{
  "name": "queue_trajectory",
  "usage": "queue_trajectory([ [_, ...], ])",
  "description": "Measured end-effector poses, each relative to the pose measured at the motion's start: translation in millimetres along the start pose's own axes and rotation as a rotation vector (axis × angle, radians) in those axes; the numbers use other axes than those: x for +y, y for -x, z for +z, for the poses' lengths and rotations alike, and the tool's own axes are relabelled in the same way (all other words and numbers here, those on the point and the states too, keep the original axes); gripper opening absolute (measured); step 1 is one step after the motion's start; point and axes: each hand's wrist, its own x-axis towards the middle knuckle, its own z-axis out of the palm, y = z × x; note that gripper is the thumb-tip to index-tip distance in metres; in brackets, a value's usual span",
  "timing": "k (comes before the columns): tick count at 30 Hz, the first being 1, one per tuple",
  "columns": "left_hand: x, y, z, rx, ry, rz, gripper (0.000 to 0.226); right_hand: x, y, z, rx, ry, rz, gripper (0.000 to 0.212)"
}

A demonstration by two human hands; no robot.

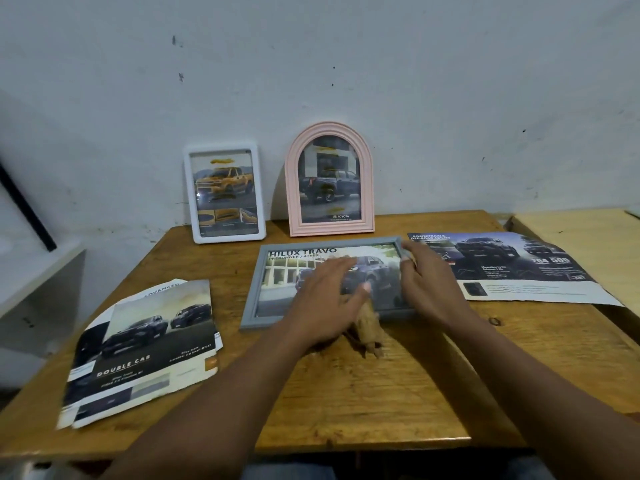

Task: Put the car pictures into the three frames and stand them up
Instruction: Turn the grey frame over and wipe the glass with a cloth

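Two frames already stood against the wall: the white frame (224, 194) with a yellow truck picture and the pink arched frame (329, 180) with a dark truck, both leaning back, probably for support. We had the third, the grey frame (327, 282), lying flat face-up mid-table (381, 393) with its Hilux picture already behind the glass, so we judged only standing it up remained. Our left hand (325, 299) lay spread, fingers wide, over the glass, seemingly to steady it. Our right hand (427, 282) gripped the frame's right edge near the far corner, fingers curled narrow around it, likely to tip it up. Leftover brochure pages (145, 348) sat at left, and another sheet (502, 268) at right. A tan blurred object (369, 327) below the left hand was unreadable. The frame's stand was hidden.
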Motion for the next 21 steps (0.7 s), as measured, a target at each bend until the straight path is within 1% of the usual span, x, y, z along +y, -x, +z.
queue_trajectory([
  [3, 12, 24, 5, -0.109, -0.209, 0.125, 0.07, 5, -13, 16, -0.091, 0.141, -0.005, 0.038],
  [6, 3, 38, 4, -0.164, -0.328, 0.164, 0.061, 8, -6, 27, -0.198, 0.35, 0.001, 0.044],
  [8, -9, 43, -7, -0.151, -0.354, 0.124, 0.054, 8, -3, 28, -0.246, 0.462, -0.001, 0.051],
  [10, -22, 52, -23, -0.118, -0.366, 0.075, 0.05, 7, -3, 25, -0.279, 0.48, -0.009, 0.054],
  [13, -46, 69, -48, -0.059, -0.455, 0.0, 0.048, 6, -4, 24, -0.292, 0.493, -0.028, 0.053],
  [16, -65, 82, -67, -0.035, -0.54, -0.083, 0.049, 6, -4, 25, -0.281, 0.509, -0.044, 0.051],
  [19, -72, 83, -72, -0.043, -0.515, -0.151, 0.052, 7, -4, 27, -0.28, 0.515, -0.043, 0.051],
  [21, -72, 74, -70, -0.035, -0.443, -0.172, 0.052, 7, -5, 26, -0.277, 0.513, -0.044, 0.05],
])
